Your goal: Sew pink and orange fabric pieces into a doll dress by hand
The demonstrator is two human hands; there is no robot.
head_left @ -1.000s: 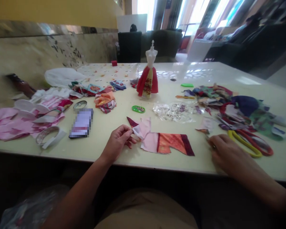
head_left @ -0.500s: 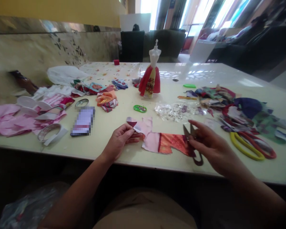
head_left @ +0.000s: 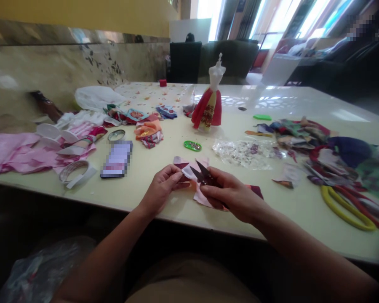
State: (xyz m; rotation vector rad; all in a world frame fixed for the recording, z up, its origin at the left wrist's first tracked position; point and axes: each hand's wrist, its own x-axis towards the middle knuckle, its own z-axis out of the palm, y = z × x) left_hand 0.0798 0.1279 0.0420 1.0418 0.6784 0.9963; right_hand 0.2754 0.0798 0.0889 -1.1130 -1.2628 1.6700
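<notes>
Dark steel thread snips (head_left: 202, 174) now brought up to pink-and-orange cloth (head_left: 193, 163), blades parted beside its edge; right hand (head_left: 230, 195) closed around snips; left hand (head_left: 161, 189) pinching cloth's corner, cloth just above tabletop (head_left: 164, 147).

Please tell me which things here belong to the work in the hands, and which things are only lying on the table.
In the work:
left hand
right hand
thread snips
pink and orange fabric piece

Lying about:
doll mannequin in a red dress
plastic bag of sequins
fabric scraps
phone
pink cloth
</notes>
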